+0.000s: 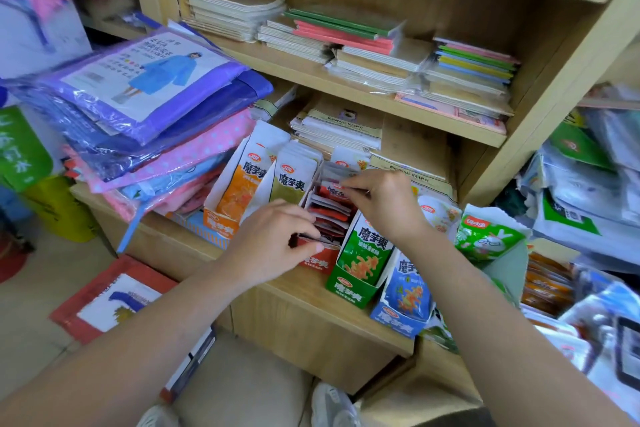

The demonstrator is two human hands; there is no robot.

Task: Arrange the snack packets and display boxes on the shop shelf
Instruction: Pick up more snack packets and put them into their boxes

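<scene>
**Red box mid-sort, neighbours already filled**

Our red cardboard display box [317, 262] stands at the front edge of the pale wooden shelf [311, 305], between the olive-fronted box [291, 184] and the green display box [360, 263]. Our left hand [273, 243] grips its front wall with curled fingers. Our right hand [384, 204] pinches a flat foil snack packet [341, 180] at the box's back. The other red packets [329, 215] lie unevenly and, we judge, need squaring. The loose green-and-white snack bag [488, 236] towards the right end also seems unplaced.
</scene>
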